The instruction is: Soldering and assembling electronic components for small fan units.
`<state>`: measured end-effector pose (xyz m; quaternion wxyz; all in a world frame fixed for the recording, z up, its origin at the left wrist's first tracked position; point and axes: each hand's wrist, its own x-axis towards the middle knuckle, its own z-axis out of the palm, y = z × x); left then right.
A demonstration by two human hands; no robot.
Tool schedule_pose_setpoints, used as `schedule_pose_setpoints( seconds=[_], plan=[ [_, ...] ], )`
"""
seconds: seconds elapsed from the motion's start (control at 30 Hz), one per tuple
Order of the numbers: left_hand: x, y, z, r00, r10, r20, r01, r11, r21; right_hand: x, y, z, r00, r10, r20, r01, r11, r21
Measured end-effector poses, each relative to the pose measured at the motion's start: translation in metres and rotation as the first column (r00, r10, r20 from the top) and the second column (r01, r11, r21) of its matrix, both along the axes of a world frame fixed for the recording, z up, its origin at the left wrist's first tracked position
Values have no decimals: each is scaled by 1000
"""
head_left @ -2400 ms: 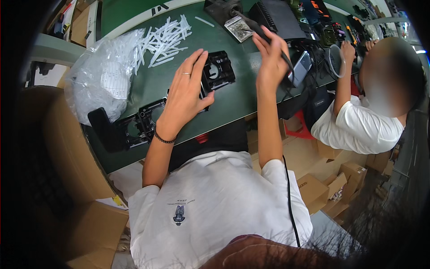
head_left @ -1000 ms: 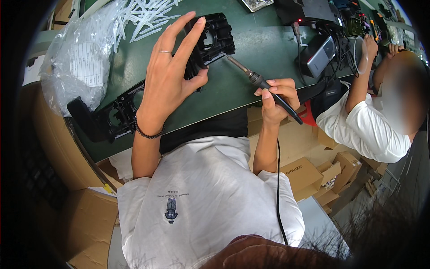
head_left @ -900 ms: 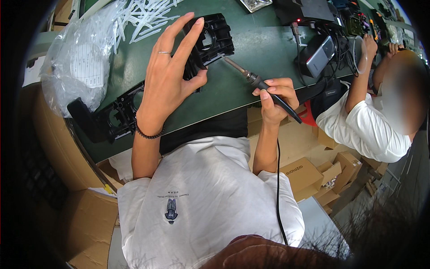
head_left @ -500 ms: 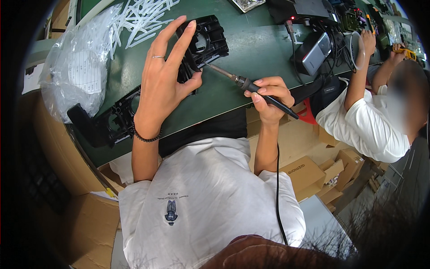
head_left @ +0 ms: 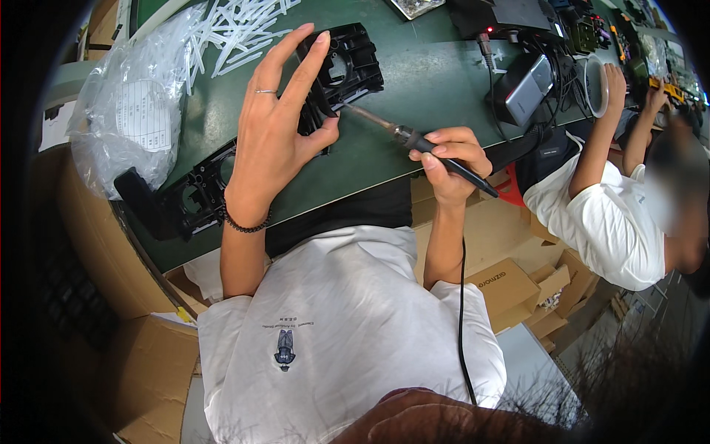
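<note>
A long black plastic frame [head_left: 356, 65] with round openings lies slanted on the green bench. My left hand [head_left: 277, 122] grips its upper end, index and middle fingers over the far part and thumb at the near edge; the palm hides its middle. In my right hand [head_left: 452, 164] is a soldering iron [head_left: 411, 139], held like a pen with a black handle and thin metal tip. The tip points left and reaches the frame's edge beside my left thumb; whether it touches cannot be made out. A black cord [head_left: 462, 318] hangs below my right hand.
A clear plastic bag [head_left: 129, 122] and a heap of translucent white sticks [head_left: 229, 37] lie at the left. Grey-black boxes with cables [head_left: 523, 89] stand at the right. A co-worker [head_left: 599, 200] sits beyond them. Cardboard boxes [head_left: 503, 292] are under the bench.
The view has shifted slightly; my hands, the frame and the soldering iron keep nearly the same arrangement. The co-worker's arms and head have moved a little.
</note>
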<state>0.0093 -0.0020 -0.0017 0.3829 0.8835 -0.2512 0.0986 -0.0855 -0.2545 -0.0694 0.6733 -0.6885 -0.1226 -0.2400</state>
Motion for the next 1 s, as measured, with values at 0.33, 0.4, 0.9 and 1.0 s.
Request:
schedule_pose_setpoints(
  seconds=[0.33,0.4,0.9,1.0],
  plan=[
    [91,-22,62,905,230,357,-170,966,-193,-2,21,-7,947,-312,-79,309,812,495],
    [180,-54,80,863,137,486,-121,991,-64,-3,22,-5,952,-292,-87,298,832,467],
    [-34,61,34,937,-105,-333,232,900,369,9,24,10,972,-229,-58,229,850,474],
    [-37,63,23,935,-39,-352,128,964,234,12,35,15,988,-154,-23,148,878,455]
  ],
)
